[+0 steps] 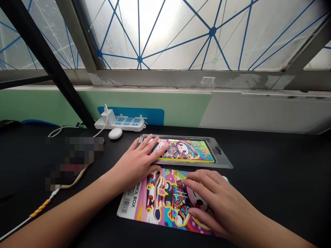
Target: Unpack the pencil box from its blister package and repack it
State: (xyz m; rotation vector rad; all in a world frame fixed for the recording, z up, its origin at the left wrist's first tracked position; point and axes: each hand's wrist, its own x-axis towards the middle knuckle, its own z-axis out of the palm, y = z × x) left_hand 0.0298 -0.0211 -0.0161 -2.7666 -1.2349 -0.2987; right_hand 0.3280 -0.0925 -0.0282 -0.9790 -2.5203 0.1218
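Note:
A brightly printed cardboard backing card (165, 201) marked "PENCIL BOX" lies on the black table, nearest to me. Resting on its right part is my right hand (213, 203), fingers spread and slightly bent. Behind the card sits a pencil box (184, 150) with a cartoon character, in a clear plastic blister package (222, 160). My left hand (144, 156) lies over the package's left end, fingers stretched out. It covers that end of the box, and its thumb is at the card's upper edge.
A white power strip (126, 123) with a plugged-in charger (108, 117) stands by the wall. In front of it is a white oval case (115, 133). At left lie a blurred-out object (77, 162) and a white cable with orange wrap (40, 208). A black post (49, 58) slants up there.

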